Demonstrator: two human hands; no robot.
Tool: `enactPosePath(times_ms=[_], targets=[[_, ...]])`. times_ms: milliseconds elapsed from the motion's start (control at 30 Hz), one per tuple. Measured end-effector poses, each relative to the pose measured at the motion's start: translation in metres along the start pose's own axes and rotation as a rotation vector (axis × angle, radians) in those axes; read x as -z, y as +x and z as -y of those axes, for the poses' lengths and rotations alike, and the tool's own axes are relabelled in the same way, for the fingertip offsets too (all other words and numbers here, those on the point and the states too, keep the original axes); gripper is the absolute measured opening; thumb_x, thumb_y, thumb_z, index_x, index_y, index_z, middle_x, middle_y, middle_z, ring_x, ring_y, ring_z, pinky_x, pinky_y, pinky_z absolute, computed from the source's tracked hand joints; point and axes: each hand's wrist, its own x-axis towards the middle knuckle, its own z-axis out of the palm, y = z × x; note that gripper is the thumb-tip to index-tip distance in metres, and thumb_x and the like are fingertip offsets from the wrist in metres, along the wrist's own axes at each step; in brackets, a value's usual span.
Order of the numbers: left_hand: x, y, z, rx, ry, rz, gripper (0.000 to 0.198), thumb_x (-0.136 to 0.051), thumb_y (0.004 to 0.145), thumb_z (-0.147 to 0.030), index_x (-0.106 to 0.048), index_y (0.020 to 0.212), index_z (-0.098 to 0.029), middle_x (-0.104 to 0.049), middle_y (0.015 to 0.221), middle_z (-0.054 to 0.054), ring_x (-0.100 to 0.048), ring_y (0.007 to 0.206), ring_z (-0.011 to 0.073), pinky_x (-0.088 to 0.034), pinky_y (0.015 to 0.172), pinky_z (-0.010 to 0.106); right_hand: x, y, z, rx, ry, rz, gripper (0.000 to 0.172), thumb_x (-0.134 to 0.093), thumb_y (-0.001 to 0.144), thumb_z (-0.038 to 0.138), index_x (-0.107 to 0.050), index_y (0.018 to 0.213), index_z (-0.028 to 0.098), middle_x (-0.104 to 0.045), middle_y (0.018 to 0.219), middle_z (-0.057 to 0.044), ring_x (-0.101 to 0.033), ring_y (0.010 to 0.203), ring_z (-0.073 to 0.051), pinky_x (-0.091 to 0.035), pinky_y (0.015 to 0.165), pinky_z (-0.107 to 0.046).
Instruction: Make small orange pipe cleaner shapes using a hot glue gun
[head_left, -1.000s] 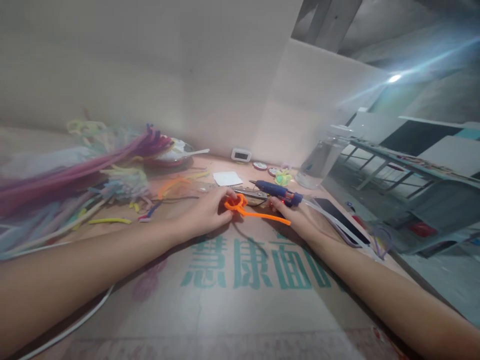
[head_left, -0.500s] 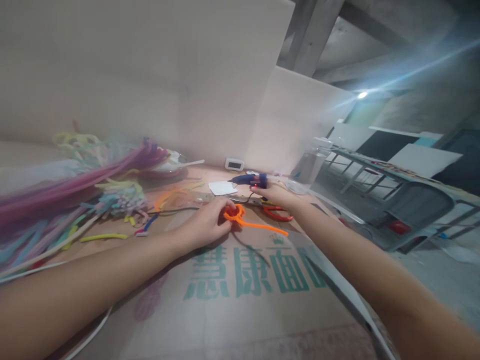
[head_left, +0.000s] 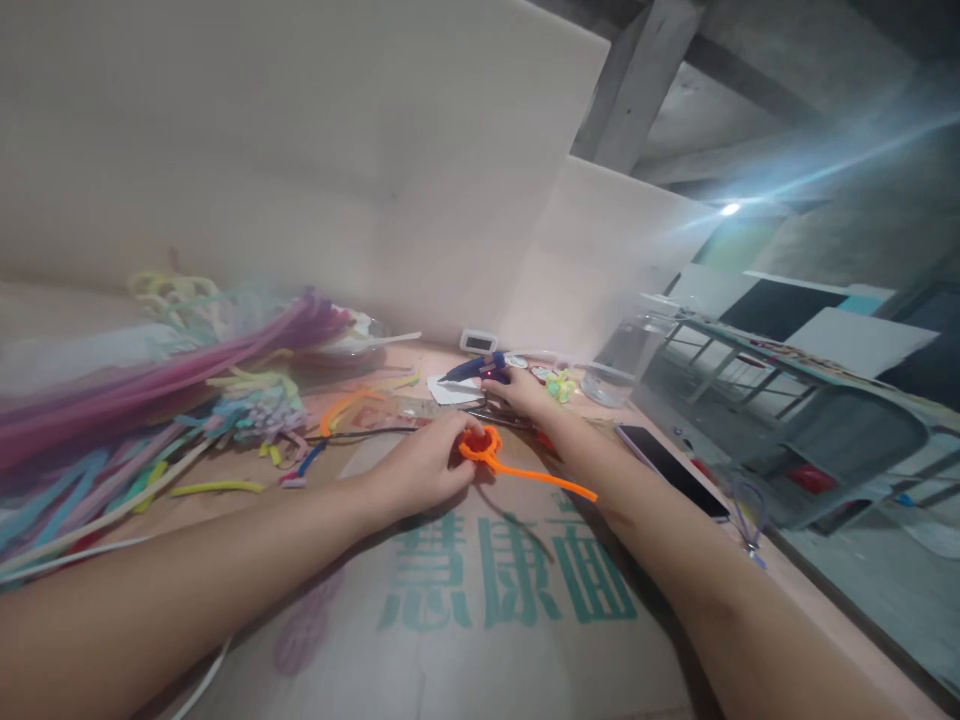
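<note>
An orange pipe cleaner (head_left: 481, 443), bent into a ring with a straight tail pointing right, is pinched between the fingers of my left hand (head_left: 435, 458). My right hand (head_left: 521, 392) is wrapped round a dark blue hot glue gun (head_left: 474, 368) with a small red light. Its nozzle points left over a white paper square (head_left: 450, 391); whether the two touch I cannot tell. A thin dark strand hangs below the orange ring. Some red-handled tool is mostly covered by my right forearm.
Many coloured pipe cleaners (head_left: 255, 400) are heaped on the left. Toward the back stand a small white digital clock (head_left: 478, 342) and a clear container (head_left: 637, 345). A phone (head_left: 671, 470) lies by the right edge of the table. Printed cardboard (head_left: 510, 650) covers the front.
My right hand has shifted left with the glue gun, now tilted nozzle-down over the paper. My left hand keeps the orange pipe cleaner. The phone has come into sight.
</note>
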Motion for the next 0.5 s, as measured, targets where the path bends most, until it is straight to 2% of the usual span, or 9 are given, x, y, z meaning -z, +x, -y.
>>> enactPosePath(times_ms=[133, 233, 333, 400, 467, 500], targets=[[-0.001, 0.001, 0.002, 0.004, -0.014, -0.006, 0.027, -0.058, 0.08, -0.019, -0.059, 0.107, -0.02, -0.069, 0.11, 0.008, -0.067, 0.096, 0.0242, -0.053, 0.086, 0.039, 0.01, -0.023, -0.007, 0.047, -0.028, -0.071, 0.038, -0.064, 0.092, 0.042, -0.07, 0.118, 0.016, -0.074, 0.117, -0.015, -0.068, 0.112, -0.03, -0.048, 0.098, -0.037], [-0.002, 0.002, 0.003, -0.001, -0.014, -0.026, 0.028, -0.059, 0.08, -0.02, -0.059, 0.108, -0.021, -0.069, 0.112, 0.009, -0.067, 0.099, 0.0246, -0.053, 0.089, 0.04, 0.018, -0.048, -0.011, 0.109, -0.016, -0.149, 0.036, -0.054, 0.097, 0.037, -0.066, 0.123, 0.015, -0.068, 0.131, -0.016, -0.062, 0.123, -0.028, -0.044, 0.104, -0.037], [-0.003, 0.003, 0.003, 0.012, -0.011, -0.059, 0.023, -0.059, 0.081, -0.021, -0.059, 0.105, -0.021, -0.069, 0.111, 0.009, -0.068, 0.101, 0.0258, -0.053, 0.091, 0.041, 0.029, -0.074, -0.009, 0.16, 0.02, -0.244, 0.031, -0.046, 0.1, 0.038, -0.066, 0.112, 0.017, -0.072, 0.118, -0.012, -0.065, 0.11, -0.025, -0.047, 0.094, -0.035], [-0.001, 0.003, 0.002, 0.051, -0.056, -0.085, 0.02, -0.06, 0.082, -0.024, -0.058, 0.101, -0.021, -0.071, 0.11, 0.009, -0.069, 0.102, 0.0266, -0.055, 0.09, 0.041, 0.037, -0.089, -0.004, 0.219, 0.032, -0.309, 0.031, -0.044, 0.101, 0.04, -0.064, 0.092, 0.019, -0.072, 0.095, -0.008, -0.065, 0.093, -0.022, -0.048, 0.082, -0.033], [0.001, 0.004, 0.001, 0.128, -0.124, -0.113, 0.019, -0.061, 0.084, -0.031, -0.057, 0.1, -0.021, -0.073, 0.107, 0.008, -0.071, 0.1, 0.0266, -0.056, 0.087, 0.04, 0.042, -0.102, 0.001, 0.523, -0.046, -0.431, 0.03, -0.044, 0.1, 0.033, -0.058, 0.077, 0.021, -0.065, 0.074, -0.004, -0.059, 0.072, -0.019, -0.045, 0.07, -0.031], [0.003, 0.004, 0.001, 0.174, -0.15, -0.126, 0.021, -0.062, 0.085, -0.035, -0.057, 0.1, -0.021, -0.074, 0.105, 0.007, -0.071, 0.098, 0.0264, -0.056, 0.086, 0.04, 0.042, -0.108, 0.003, 0.735, -0.133, -0.423, 0.028, -0.047, 0.098, 0.029, -0.056, 0.072, 0.022, -0.061, 0.067, -0.002, -0.055, 0.065, -0.017, -0.042, 0.065, -0.031]])
